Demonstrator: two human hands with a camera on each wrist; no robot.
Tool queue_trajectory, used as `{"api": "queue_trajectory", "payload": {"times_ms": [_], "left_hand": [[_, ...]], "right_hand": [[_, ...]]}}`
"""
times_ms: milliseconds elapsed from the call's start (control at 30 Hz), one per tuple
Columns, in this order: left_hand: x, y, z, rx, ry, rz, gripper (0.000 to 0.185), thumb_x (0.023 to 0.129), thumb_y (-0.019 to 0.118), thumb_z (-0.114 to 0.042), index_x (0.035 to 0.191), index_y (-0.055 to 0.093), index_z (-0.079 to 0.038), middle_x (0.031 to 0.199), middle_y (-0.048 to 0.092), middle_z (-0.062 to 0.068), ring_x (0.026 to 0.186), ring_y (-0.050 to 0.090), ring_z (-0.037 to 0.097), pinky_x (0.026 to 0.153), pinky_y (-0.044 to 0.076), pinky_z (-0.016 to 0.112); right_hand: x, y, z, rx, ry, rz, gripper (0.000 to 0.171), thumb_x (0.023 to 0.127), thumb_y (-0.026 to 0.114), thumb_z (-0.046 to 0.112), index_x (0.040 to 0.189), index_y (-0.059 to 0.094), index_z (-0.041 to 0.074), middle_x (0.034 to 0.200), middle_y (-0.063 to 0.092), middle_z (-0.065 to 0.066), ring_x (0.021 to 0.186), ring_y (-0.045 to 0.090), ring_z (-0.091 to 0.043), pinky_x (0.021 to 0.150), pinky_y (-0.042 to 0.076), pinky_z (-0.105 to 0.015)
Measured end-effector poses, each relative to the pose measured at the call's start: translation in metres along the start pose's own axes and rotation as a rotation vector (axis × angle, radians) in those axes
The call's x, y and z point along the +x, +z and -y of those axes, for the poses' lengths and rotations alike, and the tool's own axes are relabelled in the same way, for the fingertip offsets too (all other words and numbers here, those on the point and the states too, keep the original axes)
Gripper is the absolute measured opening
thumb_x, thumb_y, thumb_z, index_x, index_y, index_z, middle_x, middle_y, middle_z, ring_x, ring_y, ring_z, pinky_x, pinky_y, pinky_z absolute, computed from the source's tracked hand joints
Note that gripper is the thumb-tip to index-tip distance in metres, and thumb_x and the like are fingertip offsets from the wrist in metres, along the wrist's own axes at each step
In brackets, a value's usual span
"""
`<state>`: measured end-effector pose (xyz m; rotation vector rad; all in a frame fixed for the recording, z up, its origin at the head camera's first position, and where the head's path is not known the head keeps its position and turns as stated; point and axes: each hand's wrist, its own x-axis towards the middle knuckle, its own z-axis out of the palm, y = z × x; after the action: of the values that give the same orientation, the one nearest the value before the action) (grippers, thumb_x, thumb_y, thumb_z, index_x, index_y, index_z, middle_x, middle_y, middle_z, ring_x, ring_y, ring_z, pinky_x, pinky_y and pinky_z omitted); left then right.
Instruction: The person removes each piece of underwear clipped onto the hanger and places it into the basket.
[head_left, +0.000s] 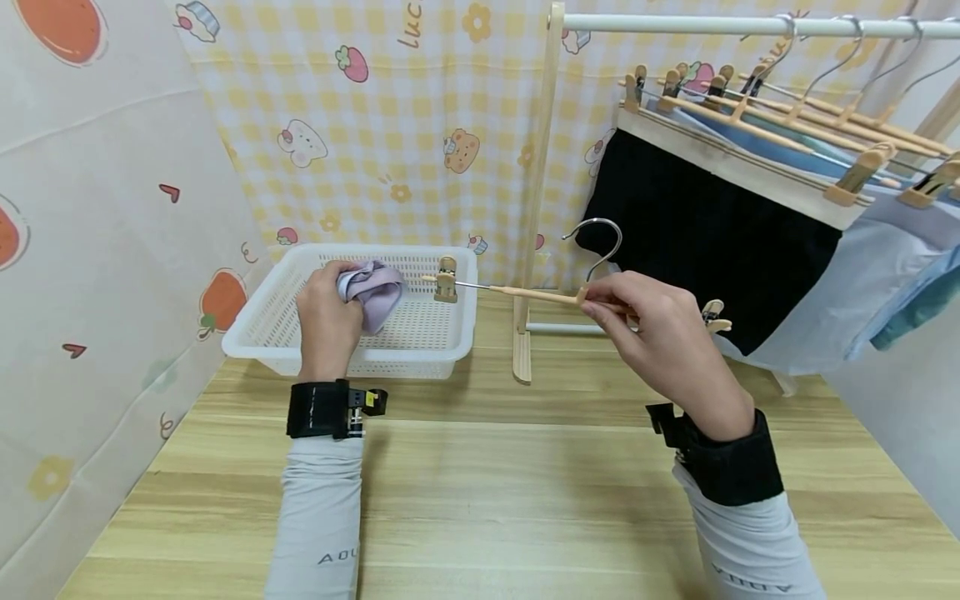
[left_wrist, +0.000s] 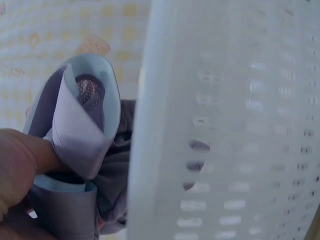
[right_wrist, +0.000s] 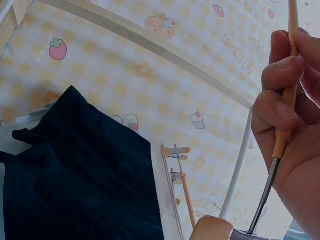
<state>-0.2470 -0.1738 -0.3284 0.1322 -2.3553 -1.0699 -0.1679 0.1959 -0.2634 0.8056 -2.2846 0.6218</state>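
Observation:
My left hand (head_left: 327, 321) grips a crumpled lilac garment (head_left: 372, 294) inside the white perforated basket (head_left: 262, 312). In the left wrist view the garment (left_wrist: 80, 130) is bunched against my fingers, next to the basket wall (left_wrist: 225, 125). My right hand (head_left: 660, 333) holds a wooden clip hanger (head_left: 525, 292) level over the table. Its metal hook (head_left: 596, 242) points up and its left clip (head_left: 446, 279) hangs over the basket's right rim. In the right wrist view my fingers (right_wrist: 280, 95) are curled round the hanger's bar (right_wrist: 282, 125).
A wooden clothes rack (head_left: 536, 192) stands behind the hanger, its white rail (head_left: 750, 25) carrying several clip hangers (head_left: 795, 117) with a black garment (head_left: 705, 233) and light blue garments (head_left: 870, 275). The wooden table (head_left: 495, 492) lies below; patterned curtains (head_left: 375, 125) close the back and left.

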Motion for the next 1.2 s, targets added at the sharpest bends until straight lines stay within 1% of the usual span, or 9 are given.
{"api": "queue_trajectory", "payload": {"times_ms": [133,333,467,600,733,900,1033,1133,1200], "left_hand": [[0.001,-0.002,0.009,-0.012,-0.053,-0.032,0.055,0.088,0.057,0.025,0.136,0.068,0.002,0.137,0.066,0.029,0.138,0.059,0.046,0.116,0.05,0.058],[0.003,-0.002,0.016,-0.018,-0.082,-0.096,0.049,0.09,0.055,0.021,0.135,0.067,0.004,0.136,0.065,0.031,0.136,0.058,0.048,0.12,0.044,0.058],[0.003,-0.005,0.017,-0.019,-0.121,-0.106,0.049,0.095,0.056,0.015,0.143,0.064,0.003,0.148,0.059,0.03,0.145,0.049,0.047,0.126,0.035,0.057],[0.002,-0.008,0.016,0.001,-0.151,-0.093,0.05,0.102,0.058,0.008,0.152,0.058,0.001,0.16,0.049,0.027,0.155,0.039,0.044,0.131,0.023,0.056],[0.001,-0.011,0.014,0.028,-0.14,-0.084,0.048,0.105,0.061,0.001,0.153,0.057,0.0,0.162,0.048,0.025,0.156,0.037,0.043,0.131,0.019,0.057],[-0.001,-0.013,0.004,0.019,-0.131,-0.05,0.046,0.106,0.063,-0.003,0.152,0.058,-0.001,0.163,0.049,0.024,0.155,0.039,0.044,0.132,0.024,0.057],[-0.004,-0.016,-0.01,0.004,-0.127,0.012,0.047,0.108,0.062,-0.007,0.154,0.056,-0.001,0.164,0.048,0.024,0.155,0.04,0.044,0.13,0.031,0.058],[-0.007,-0.018,-0.021,0.006,-0.101,0.05,0.048,0.107,0.064,-0.01,0.154,0.056,-0.001,0.163,0.048,0.025,0.155,0.041,0.045,0.129,0.032,0.059],[-0.01,-0.018,-0.029,0.012,-0.077,0.076,0.049,0.107,0.065,-0.013,0.154,0.055,0.0,0.162,0.049,0.025,0.154,0.042,0.045,0.128,0.033,0.06]], "right_hand": [[0.0,0.0,0.0,-0.003,-0.005,0.004,0.01,0.096,0.079,0.0,0.105,0.08,0.006,0.092,0.075,-0.004,0.074,0.054,-0.01,0.066,0.041,-0.019],[0.001,0.001,-0.001,-0.007,-0.008,0.005,0.009,0.097,0.078,0.001,0.104,0.079,0.006,0.092,0.075,-0.003,0.074,0.054,-0.01,0.067,0.041,-0.019],[0.001,0.001,-0.002,-0.006,-0.006,0.005,0.008,0.097,0.078,0.001,0.103,0.079,0.006,0.09,0.074,-0.003,0.073,0.053,-0.01,0.066,0.04,-0.017],[0.001,0.002,-0.002,-0.005,-0.007,0.008,0.007,0.097,0.078,0.001,0.102,0.078,0.005,0.089,0.072,-0.003,0.073,0.052,-0.01,0.065,0.037,-0.015],[0.0,0.001,-0.002,-0.006,-0.007,0.013,0.007,0.097,0.078,0.001,0.103,0.078,0.006,0.088,0.071,-0.003,0.073,0.051,-0.01,0.065,0.037,-0.015],[-0.001,0.0,-0.002,-0.01,-0.003,0.013,0.007,0.098,0.078,0.001,0.103,0.078,0.006,0.09,0.073,-0.003,0.073,0.052,-0.01,0.066,0.038,-0.015],[-0.001,-0.001,-0.003,-0.022,0.005,0.006,0.006,0.098,0.078,0.003,0.103,0.079,0.006,0.091,0.074,-0.003,0.073,0.054,-0.01,0.065,0.041,-0.018],[0.0,-0.002,-0.002,-0.03,0.014,-0.002,0.007,0.097,0.079,0.002,0.104,0.079,0.005,0.092,0.075,-0.004,0.074,0.056,-0.011,0.065,0.045,-0.022],[-0.001,-0.002,-0.002,-0.033,0.023,-0.008,0.007,0.097,0.079,0.002,0.104,0.079,0.005,0.091,0.075,-0.005,0.073,0.056,-0.011,0.064,0.044,-0.021]]}}
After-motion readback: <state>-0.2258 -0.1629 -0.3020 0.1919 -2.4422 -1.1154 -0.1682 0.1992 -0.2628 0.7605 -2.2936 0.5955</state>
